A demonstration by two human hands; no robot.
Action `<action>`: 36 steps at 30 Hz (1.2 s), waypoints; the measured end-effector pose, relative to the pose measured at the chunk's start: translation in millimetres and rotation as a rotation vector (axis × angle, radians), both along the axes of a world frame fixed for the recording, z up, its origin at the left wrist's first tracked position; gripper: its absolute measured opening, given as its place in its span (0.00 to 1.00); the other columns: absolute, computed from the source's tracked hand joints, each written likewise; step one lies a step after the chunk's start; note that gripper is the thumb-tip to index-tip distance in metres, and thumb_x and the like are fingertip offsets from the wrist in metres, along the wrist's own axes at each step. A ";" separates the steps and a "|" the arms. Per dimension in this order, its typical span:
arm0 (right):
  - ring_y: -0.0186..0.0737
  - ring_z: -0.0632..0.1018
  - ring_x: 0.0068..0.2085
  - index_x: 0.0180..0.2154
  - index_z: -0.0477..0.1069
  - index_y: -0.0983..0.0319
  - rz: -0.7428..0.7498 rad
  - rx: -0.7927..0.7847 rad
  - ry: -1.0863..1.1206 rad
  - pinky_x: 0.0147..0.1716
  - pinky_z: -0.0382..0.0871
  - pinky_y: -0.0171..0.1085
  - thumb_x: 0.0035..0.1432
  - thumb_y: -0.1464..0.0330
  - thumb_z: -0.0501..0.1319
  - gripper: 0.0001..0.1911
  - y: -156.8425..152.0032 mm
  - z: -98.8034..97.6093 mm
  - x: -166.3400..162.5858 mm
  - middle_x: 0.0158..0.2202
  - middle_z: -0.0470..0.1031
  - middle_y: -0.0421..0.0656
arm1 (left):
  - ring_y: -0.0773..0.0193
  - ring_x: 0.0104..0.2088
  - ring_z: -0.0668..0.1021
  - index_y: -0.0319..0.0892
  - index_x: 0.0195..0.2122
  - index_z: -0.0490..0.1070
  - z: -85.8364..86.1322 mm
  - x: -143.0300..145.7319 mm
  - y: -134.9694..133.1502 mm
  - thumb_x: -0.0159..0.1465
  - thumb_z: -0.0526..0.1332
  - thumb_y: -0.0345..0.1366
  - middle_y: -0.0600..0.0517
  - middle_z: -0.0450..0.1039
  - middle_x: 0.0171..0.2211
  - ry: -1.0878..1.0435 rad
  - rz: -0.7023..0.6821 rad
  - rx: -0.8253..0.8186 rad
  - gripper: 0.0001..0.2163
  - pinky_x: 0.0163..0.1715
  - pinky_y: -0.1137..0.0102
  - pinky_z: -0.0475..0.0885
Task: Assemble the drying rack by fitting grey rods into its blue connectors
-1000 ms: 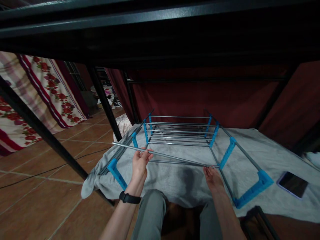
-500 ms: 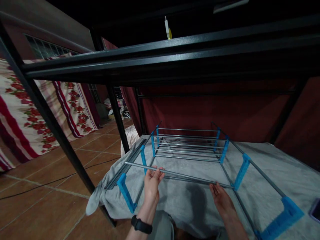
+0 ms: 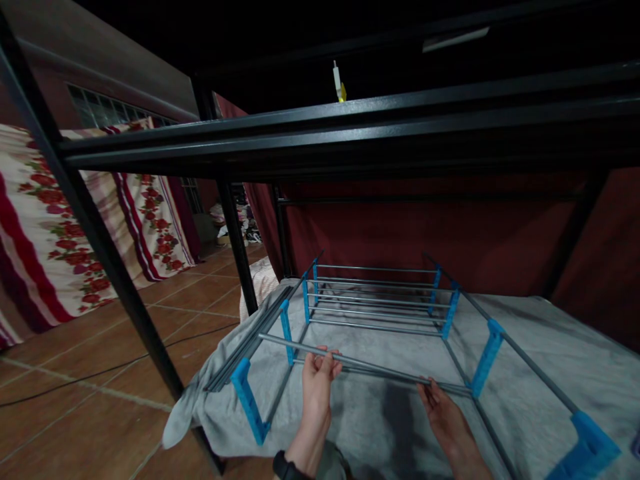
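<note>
A thin grey metal tube (image 3: 375,366) slants across the front part of a partly built rack of grey tubes and blue plastic connectors (image 3: 487,360). My left hand (image 3: 318,383) pinches this tube near its middle, and its left end sticks up free beside a blue connector (image 3: 287,332). Farther right, the fingers of my right hand (image 3: 443,413) are closed on the same tube, close to the right-hand connector. Just behind it, another crossbar lies low between the two sides. Several crossbars (image 3: 380,310) span the rack's far end.
A bundle of loose grey tubes (image 3: 250,343) lies along the left edge of the grey blanket (image 3: 530,373). Black bunk-bed bars (image 3: 320,123) cross above the rack, with a post (image 3: 120,287) at left. A cable (image 3: 125,363) runs over the tiled floor.
The view has tipped up slightly, so the scene sits lower. My left hand has shifted a little right along the tube. Both hands still hold it.
</note>
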State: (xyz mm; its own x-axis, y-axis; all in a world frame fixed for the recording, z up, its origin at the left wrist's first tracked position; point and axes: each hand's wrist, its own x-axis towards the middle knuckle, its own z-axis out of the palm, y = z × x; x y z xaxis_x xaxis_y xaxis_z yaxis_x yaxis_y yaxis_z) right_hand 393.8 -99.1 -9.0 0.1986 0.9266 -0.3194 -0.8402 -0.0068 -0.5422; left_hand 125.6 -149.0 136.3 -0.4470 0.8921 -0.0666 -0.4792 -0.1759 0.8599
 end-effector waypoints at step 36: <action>0.51 0.82 0.35 0.29 0.77 0.53 0.452 -0.125 -0.452 0.40 0.76 0.47 0.30 0.58 0.74 0.19 -32.6 6.7 -48.7 0.34 0.81 0.49 | 0.60 0.35 0.76 0.41 0.57 0.61 -5.7 48.0 2.1 0.68 0.50 0.41 0.49 0.73 0.33 0.760 -0.143 0.198 0.18 0.42 0.64 0.70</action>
State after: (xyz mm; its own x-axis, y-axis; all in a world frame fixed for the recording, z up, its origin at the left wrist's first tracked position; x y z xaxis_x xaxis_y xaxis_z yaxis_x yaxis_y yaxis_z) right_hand 345.1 -131.6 -2.3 -0.0622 0.9115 -0.4067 -0.4289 -0.3923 -0.8137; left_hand 173.6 -146.9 130.6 -0.1867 0.9074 0.3765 0.1964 -0.3410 0.9193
